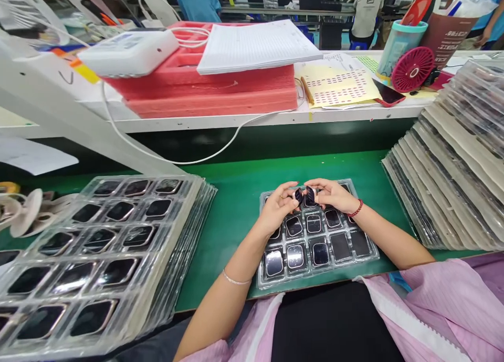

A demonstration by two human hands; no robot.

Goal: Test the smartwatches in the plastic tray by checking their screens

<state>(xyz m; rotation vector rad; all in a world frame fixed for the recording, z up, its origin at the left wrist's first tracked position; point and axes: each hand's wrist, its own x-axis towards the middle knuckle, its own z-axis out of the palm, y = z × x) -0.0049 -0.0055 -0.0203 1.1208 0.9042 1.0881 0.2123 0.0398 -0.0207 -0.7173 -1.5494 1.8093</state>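
Observation:
My left hand (pixel 279 209) is closed in a pinch around a small dark watch case (pixel 298 196). Close beside it, my right hand (pixel 334 195) pinches a second dark watch case (pixel 311 195), and the two pieces are held tilted, nearly meeting. Both hands are over the far part of a clear plastic tray (pixel 315 273) on the green bench. Square black-faced watch cases (pixel 293 226) sit in several of its compartments, while two near-right compartments (pixel 340 246) show no watch case. My fingers hide part of the back rows.
A stack of filled clear trays (pixel 145 267) stands on the left, and a taller tray stack (pixel 441 178) leans on the right. Behind is a white shelf (pixel 220 121) with red foam (pixel 220 94), a notebook (pixel 255 44) and a pink fan (pixel 412 69). A white cable (pixel 189 162) droops below it.

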